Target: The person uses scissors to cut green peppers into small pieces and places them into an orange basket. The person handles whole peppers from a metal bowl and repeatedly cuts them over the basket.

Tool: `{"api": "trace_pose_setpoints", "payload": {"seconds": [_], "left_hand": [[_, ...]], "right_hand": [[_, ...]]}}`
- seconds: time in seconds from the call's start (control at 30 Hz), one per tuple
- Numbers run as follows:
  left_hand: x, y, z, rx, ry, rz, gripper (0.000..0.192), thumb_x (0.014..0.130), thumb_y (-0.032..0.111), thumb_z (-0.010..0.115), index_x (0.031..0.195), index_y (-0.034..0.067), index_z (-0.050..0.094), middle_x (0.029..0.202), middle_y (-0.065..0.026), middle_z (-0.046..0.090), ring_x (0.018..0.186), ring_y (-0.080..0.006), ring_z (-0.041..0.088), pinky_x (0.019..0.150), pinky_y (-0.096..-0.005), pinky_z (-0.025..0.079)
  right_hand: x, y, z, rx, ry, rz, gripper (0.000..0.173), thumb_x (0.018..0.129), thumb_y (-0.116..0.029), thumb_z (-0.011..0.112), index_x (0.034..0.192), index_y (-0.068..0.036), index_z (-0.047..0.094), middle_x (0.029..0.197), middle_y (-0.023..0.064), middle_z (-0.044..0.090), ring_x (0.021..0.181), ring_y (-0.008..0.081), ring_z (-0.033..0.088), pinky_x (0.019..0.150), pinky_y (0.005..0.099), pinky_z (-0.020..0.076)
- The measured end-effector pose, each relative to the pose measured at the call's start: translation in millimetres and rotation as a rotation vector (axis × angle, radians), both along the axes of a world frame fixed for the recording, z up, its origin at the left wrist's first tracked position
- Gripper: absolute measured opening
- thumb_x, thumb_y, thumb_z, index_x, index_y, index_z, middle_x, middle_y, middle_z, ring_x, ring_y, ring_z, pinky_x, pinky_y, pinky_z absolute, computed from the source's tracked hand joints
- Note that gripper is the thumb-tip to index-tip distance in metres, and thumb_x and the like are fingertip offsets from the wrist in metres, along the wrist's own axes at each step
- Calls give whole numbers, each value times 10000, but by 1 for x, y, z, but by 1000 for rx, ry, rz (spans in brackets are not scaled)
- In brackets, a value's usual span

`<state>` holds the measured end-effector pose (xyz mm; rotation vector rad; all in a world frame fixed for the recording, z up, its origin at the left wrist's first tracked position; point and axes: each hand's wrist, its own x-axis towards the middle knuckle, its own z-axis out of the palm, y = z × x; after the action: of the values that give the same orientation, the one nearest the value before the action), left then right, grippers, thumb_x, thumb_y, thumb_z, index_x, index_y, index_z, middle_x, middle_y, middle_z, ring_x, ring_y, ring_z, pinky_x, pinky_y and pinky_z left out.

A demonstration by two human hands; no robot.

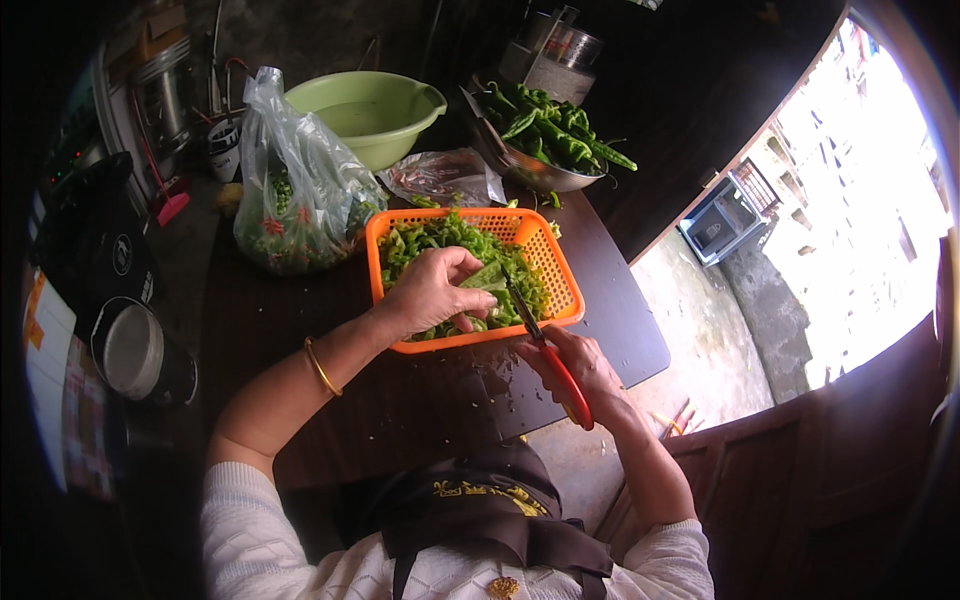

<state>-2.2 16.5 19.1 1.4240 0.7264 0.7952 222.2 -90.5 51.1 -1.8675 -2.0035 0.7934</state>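
An orange plastic basket stands on the dark table before me, holding many cut pieces of green pepper. Over it, my left hand pinches a flat light-green piece of pepper between thumb and fingers. My right hand grips red-handled scissors at the basket's near right corner. Their dark blades point up and left, the tips beside the held piece. Whether the blades touch it is hard to tell.
Behind the basket stand a clear plastic bag of vegetables, a green basin with water and a crumpled plastic bag. A metal bowl heaped with whole green peppers has a knife at its left rim. Wet scraps dot the table.
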Motion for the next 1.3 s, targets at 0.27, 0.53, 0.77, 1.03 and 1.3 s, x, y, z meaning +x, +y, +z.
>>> {"api": "trace_pose_setpoints", "payload": {"seconds": [0.27,0.53,0.77,1.03,1.3], "left_hand": [[3,3,-7,210,-31,213,296,861,18,744,1076,-12,542,985,-93,680,828,-123,680,636,-261,597],[12,-5,-12,257,-141,275,273,839,18,759,1015,-45,560,947,-115,687,777,-147,701,609,-291,628],[11,-10,-7,196,-153,234,270,852,19,748,1021,-58,552,923,-115,680,778,-165,706,600,-296,636],[2,-2,4,-4,-71,99,276,880,19,728,1081,-54,554,967,-134,679,782,-183,708,612,-305,634],[-4,0,8,-116,-35,-44,293,906,95,720,1118,-66,597,962,-120,686,791,-185,714,622,-303,624]], "right_hand": [[15,-3,-3,-78,52,6,515,989,-527,574,1090,-24,623,803,76,682,720,159,705,640,308,563],[0,-4,-2,-60,25,33,541,975,-561,575,1108,-38,599,798,76,671,729,167,700,614,325,540],[-9,-1,-11,43,-32,-5,504,974,-557,582,1046,-58,585,706,57,641,576,176,650,540,335,506],[-1,0,-14,37,13,29,486,977,-515,605,1023,-32,591,722,65,648,613,166,664,571,321,536],[1,4,-17,12,47,-57,456,985,-481,612,1059,-32,610,720,59,635,613,139,646,549,293,525]]}}
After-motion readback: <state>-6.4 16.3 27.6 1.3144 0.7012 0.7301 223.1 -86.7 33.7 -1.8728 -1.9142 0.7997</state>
